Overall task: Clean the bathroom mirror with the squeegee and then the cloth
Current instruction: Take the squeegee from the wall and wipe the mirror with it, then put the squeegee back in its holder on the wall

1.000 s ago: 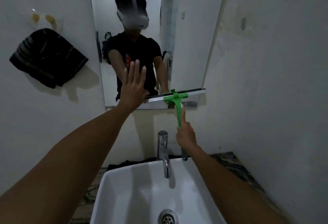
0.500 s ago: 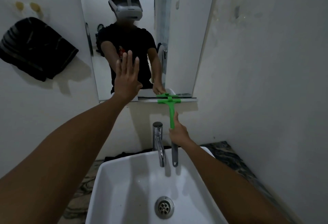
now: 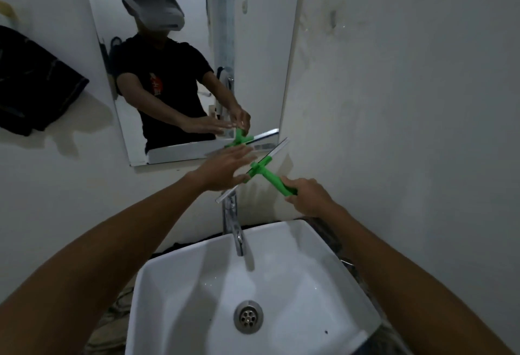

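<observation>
A tall frameless mirror [image 3: 253, 53] hangs on the white wall above the sink. My right hand [image 3: 308, 195] is closed around the handle of a green squeegee [image 3: 270, 176], held off the glass just below the mirror's lower right corner, its blade slanting from lower left to upper right. My left hand [image 3: 225, 170] is flat with fingers extended, its fingertips at the blade near the green head. A dark striped cloth [image 3: 33, 87] hangs on the wall at the left edge.
A white square basin [image 3: 323, 245] with a metal drain [image 3: 248, 316] sits below my arms. A chrome tap [image 3: 232, 219] rises at its back, right under the squeegee. The plain white wall fills the right side.
The squeegee has come off the mirror's bottom edge and tilted diagonally. My left hand has left the glass and dropped to the blade. The camera has tipped down toward the sink.
</observation>
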